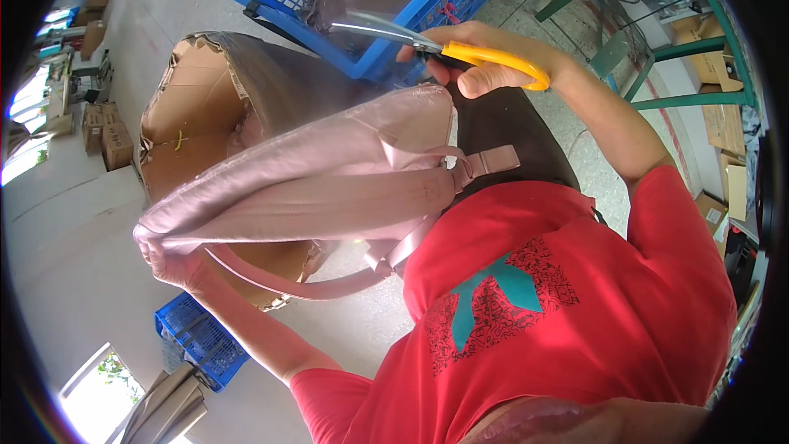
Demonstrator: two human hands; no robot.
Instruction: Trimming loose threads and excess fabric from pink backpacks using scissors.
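Observation:
A pale pink backpack piece (329,144) with padded shoulder straps stretches across my lap. My left hand (171,261) grips its far left end, with the fingers closed round the gathered edge. One strap (329,284) hangs in a loop beneath, and a webbing end with a buckle (493,159) lies towards my right side. In my right hand (485,53) is a pair of scissors with yellow handles (501,59). The metal blades point left above the pink piece, slightly apart and touching no fabric. The handle loop is partly covered by my fingers.
A torn-edged cardboard container (193,115) stands just beyond the pink piece. Behind it, a blue plastic basket (436,12) holds dusky pink pieces. Another blue crate (201,341) sits at lower left. A green metal frame (690,102) and cardboard boxes (723,127) are at right.

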